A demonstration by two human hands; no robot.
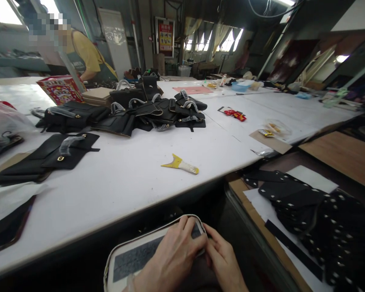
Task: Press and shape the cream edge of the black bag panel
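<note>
A cream-edged flat piece with a dark grey panel [134, 259] lies low in front of me, below the table's front edge. My left hand [178, 247] rests across it, fingers bent and pressed onto its upper right corner. At that same corner my right hand [222, 253] pinches the rim, thumb and fingers closed together. The two hands almost touch. Beyond them on the white table [115, 190] lies a yellow forked tool with a whitish handle [182, 165].
Black bags [121, 119] are heaped at the back left, and another black bag [57, 158] lies nearer. Red packets [235, 115] sit further back. Black studded pieces [310, 211] lie at the right. A person in yellow [85, 52] bends over the table's far side.
</note>
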